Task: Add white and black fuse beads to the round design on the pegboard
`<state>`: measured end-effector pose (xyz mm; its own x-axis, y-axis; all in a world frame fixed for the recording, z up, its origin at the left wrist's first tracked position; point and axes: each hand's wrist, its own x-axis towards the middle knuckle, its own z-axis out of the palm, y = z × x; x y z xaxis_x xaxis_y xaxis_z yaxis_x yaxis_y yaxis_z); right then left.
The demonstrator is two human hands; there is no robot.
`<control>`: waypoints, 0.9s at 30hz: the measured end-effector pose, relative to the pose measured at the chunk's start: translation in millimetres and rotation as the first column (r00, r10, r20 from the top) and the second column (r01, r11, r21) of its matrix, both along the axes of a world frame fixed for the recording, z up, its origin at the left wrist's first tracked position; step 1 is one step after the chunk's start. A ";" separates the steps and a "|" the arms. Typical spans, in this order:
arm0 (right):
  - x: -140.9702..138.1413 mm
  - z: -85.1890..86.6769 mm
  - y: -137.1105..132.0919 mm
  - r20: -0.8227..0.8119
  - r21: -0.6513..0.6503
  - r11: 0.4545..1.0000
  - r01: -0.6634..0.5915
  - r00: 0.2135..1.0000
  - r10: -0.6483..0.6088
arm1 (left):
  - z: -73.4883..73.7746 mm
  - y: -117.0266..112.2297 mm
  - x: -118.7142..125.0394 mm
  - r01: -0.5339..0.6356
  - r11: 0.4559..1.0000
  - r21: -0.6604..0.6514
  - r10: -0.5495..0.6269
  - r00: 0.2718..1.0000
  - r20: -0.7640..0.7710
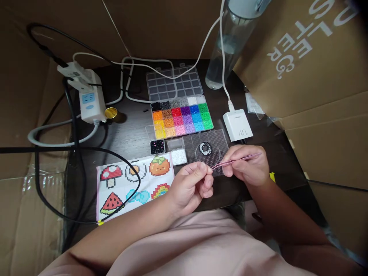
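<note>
Right of frame centre, your right hand (250, 166) and left hand (193, 184) pinch tweezers (220, 165); slipping could scatter the bead ring (202, 151).

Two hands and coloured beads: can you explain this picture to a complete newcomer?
There is no robot here. These are a person's bare hands, seen by a camera worn on their head, looking forward and down. The right hand holds pink tweezers; the left hand pinches at their tips, perhaps on something too small to make out. On the dark table, coloured beads fill an open compartment box. Nearby lie a clear pegboard bearing a small bead ring, and a sheet of pixel-style pictures.
</note>
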<state>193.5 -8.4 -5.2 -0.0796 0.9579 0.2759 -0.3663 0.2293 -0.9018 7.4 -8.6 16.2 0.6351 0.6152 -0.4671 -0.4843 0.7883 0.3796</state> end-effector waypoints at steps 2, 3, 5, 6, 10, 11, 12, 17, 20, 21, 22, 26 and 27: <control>-0.3 -0.5 0.2 -0.012 -0.010 1.000 -0.009 1.000 0.009 | -0.3 0.4 -0.1 0.008 1.000 -0.018 -0.008 1.000 0.001; -0.4 -0.9 0.3 -0.008 -0.024 1.000 -0.006 1.000 0.005 | -0.5 0.6 -0.1 0.011 1.000 -0.024 -0.011 1.000 -0.001; -0.6 -1.6 0.2 0.015 -0.060 0.998 0.004 1.000 -0.003 | -0.7 1.1 0.2 0.019 0.999 -0.031 -0.020 1.000 -0.005; -0.6 -1.8 0.1 0.025 -0.072 0.997 0.005 1.000 -0.003 | -0.8 1.3 0.4 0.023 0.999 -0.034 -0.023 1.000 -0.007; -0.4 -1.1 -0.1 0.014 -0.069 0.998 -0.010 1.000 0.011 | -0.8 1.3 0.6 0.025 0.999 -0.038 -0.025 1.000 -0.015; -0.3 -0.6 -0.1 0.003 -0.057 0.998 -0.015 1.000 0.015 | -0.8 1.2 0.6 0.028 0.999 -0.039 -0.028 0.999 -0.016; -0.3 -0.1 -0.1 -0.004 -0.047 0.999 -0.019 1.000 0.019 | -0.8 1.2 0.6 0.032 0.999 -0.039 -0.033 0.999 -0.016; 0.2 0.0 -0.7 0.000 -0.092 0.996 -0.019 1.000 0.019 | -1.3 1.0 0.8 0.055 0.998 -0.041 -0.056 0.998 -0.025; 0.7 -0.8 -0.8 0.004 -0.094 0.995 -0.027 1.000 0.028 | -1.3 1.0 0.9 0.056 0.998 -0.040 -0.058 0.998 -0.029; 0.8 -0.9 -0.7 0.004 -0.087 0.996 -0.032 0.999 0.032 | -1.2 1.0 1.0 0.056 0.998 -0.039 -0.057 0.998 -0.030; 0.9 -1.0 -0.6 0.003 -0.082 0.996 -0.036 0.999 0.037 | -1.2 1.0 1.1 0.055 0.998 -0.038 -0.056 0.998 -0.030; 1.0 -0.2 -0.3 0.003 -0.097 0.994 -0.042 0.999 0.042 | -0.9 1.0 1.5 0.054 0.998 -0.039 -0.055 0.998 -0.027; 0.9 0.0 -0.2 0.001 -0.097 0.994 -0.046 0.999 0.046 | -0.9 0.9 1.5 0.054 0.998 -0.039 -0.055 0.998 -0.026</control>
<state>194.4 -8.6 -5.2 -0.1249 0.9753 0.1820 -0.3719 0.1241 -0.9200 8.9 -7.7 15.3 0.6541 0.5613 -0.5071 -0.4305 0.8275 0.3605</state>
